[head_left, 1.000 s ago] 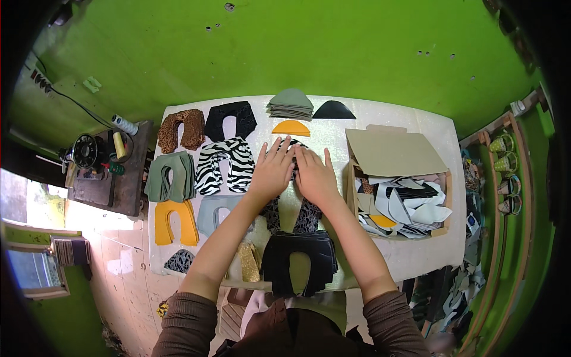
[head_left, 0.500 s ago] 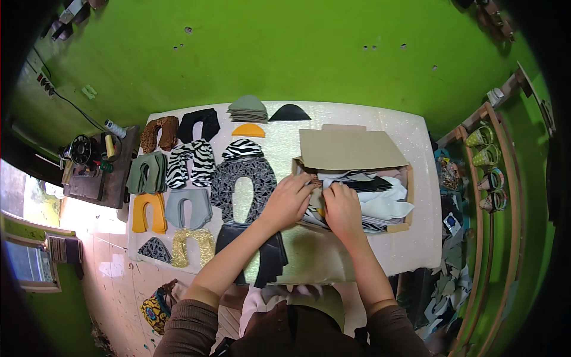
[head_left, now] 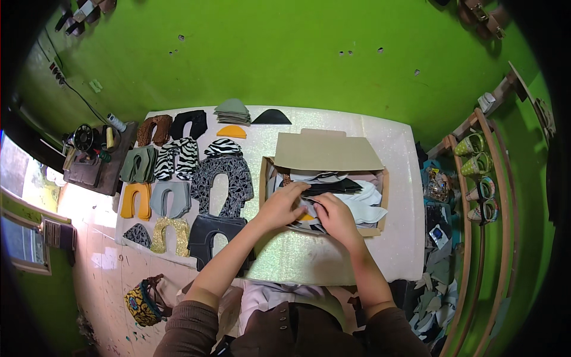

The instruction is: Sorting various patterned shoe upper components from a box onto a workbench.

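An open cardboard box (head_left: 385,181) stands in front of me, packed with loose cut pieces of sheet material. My left hand (head_left: 282,206) reaches into its left front part, thumb and fingers apart over the pieces. Beside it, my right hand (head_left: 335,218) has its fingers bent down into the same pile, where the tips are partly hidden. A yellow piece (head_left: 306,218) shows between the hands. Black pieces (head_left: 342,186) lie just beyond them, and white pieces (head_left: 360,208) fill the right side of the box.
Left of the box lie stacks of arch-shaped pieces, including zebra-striped (head_left: 186,156), grey (head_left: 171,198), gold glitter (head_left: 177,237) and black (head_left: 203,241). Half-round green pieces (head_left: 231,112) sit at the table's back. A sewing machine (head_left: 83,138) stands left; a wooden shoe rack (head_left: 461,196) stands right.
Both hands have shifted nearer and drawn slightly apart within the box; the left fingers have spread. The view has swung, so the table and box appear further left.
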A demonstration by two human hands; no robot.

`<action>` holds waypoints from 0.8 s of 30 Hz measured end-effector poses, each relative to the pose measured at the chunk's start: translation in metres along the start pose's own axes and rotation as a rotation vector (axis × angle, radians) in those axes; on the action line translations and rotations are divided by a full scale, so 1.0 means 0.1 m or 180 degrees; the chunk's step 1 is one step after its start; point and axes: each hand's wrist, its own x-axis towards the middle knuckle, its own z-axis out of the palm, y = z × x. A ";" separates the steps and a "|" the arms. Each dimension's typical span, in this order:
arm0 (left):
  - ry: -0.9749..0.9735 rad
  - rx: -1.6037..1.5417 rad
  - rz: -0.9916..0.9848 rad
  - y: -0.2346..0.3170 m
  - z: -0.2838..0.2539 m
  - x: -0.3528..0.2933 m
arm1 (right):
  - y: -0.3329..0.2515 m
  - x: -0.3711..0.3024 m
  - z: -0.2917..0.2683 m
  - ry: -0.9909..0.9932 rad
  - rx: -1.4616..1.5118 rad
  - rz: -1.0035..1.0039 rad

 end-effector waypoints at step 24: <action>0.0290 -0.2543 -0.1977 -0.16 -0.10 -0.04 | 0.44 0.35 -0.49 0.0404 0.0370 0.0233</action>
